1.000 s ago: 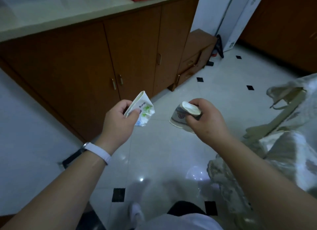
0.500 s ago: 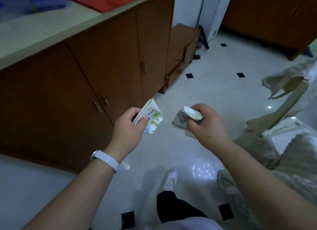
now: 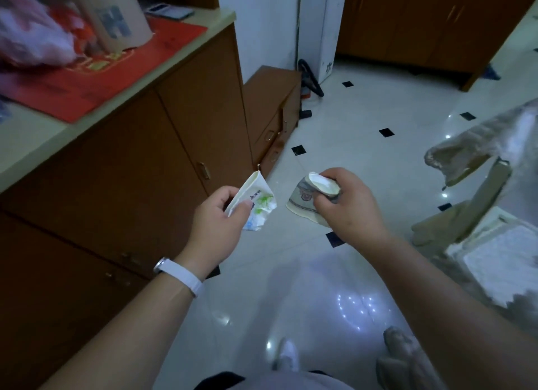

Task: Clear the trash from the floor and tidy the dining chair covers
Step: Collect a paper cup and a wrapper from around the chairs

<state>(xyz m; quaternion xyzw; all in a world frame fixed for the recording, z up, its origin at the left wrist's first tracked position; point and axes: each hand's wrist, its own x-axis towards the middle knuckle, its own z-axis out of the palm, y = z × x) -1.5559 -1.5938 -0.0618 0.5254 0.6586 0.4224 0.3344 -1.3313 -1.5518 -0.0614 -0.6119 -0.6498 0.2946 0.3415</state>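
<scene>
While my left hand (image 3: 215, 215) pinches a flattened paper cup (image 3: 257, 204) and my right hand (image 3: 349, 212) grips what seems another crushed cup (image 3: 305, 198), both above the floor (image 3: 320, 287), I'm mid trash-clearing; next I need somewhere to dump them.

2 crushed paper cups: 1 green-print cup (image 3: 259, 206) in the left grip (image 3: 215, 220), 1 grey-patterned cup (image 3: 301, 197) in the right grip (image 3: 349, 212), so 2 grips, w/ 1 white wristband (image 3: 183, 276). On the 1 counter (image 3: 43, 148): 1 red mat (image 3: 122, 78), 1 cardboard box (image 3: 116, 13), 1 blurred plastic bag (image 3: 29, 40), 1 flat device (image 3: 168, 11) (blurred). Floor: 6 small black tile insets (image 3: 386, 132) plainly seen, 1 low drawer unit (image 3: 273, 98), 1 tall white box (image 3: 329, 25), 1 black-handled item (image 3: 311, 78) (type unclear), 1 dining chair (image 3: 492, 191) w/ 1 loose chair cover (image 3: 477, 148), 1 white shoe (image 3: 288, 357).
</scene>
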